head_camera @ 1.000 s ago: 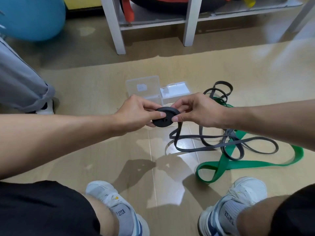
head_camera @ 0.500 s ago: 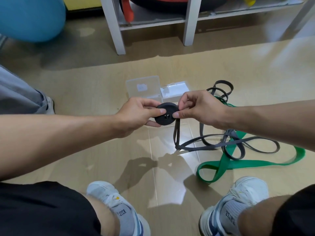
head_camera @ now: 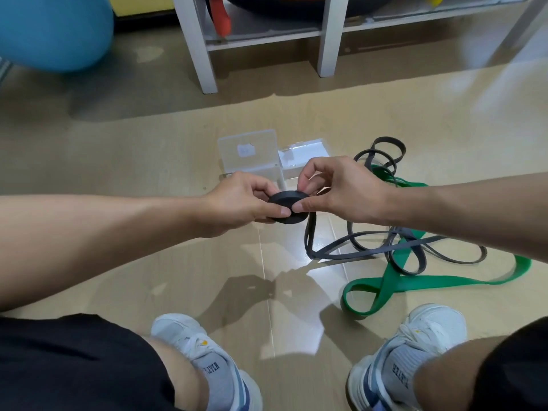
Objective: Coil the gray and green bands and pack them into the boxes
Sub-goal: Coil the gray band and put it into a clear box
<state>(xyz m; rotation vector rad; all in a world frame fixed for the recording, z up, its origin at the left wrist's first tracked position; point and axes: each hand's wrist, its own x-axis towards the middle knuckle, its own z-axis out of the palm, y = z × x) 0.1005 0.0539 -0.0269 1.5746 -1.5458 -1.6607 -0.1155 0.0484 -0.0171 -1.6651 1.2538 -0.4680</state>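
Above the glossy tan floor (head_camera: 148,277) before a white shelf frame (head_camera: 195,46), left hand (head_camera: 237,203) and right hand (head_camera: 341,191) each grip, clamped, the coiled dark gray rubber band (head_camera: 289,210).

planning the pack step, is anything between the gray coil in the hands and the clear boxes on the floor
Nothing visible. The round gray band coil sits pinched between the left hand and right hand, and the two clear plastic boxes lie just beyond it on bare floor. The loose gray tail trails off to the right, clear of them.

Bright, glary floor (head_camera: 311,271); wide-angle bowing.
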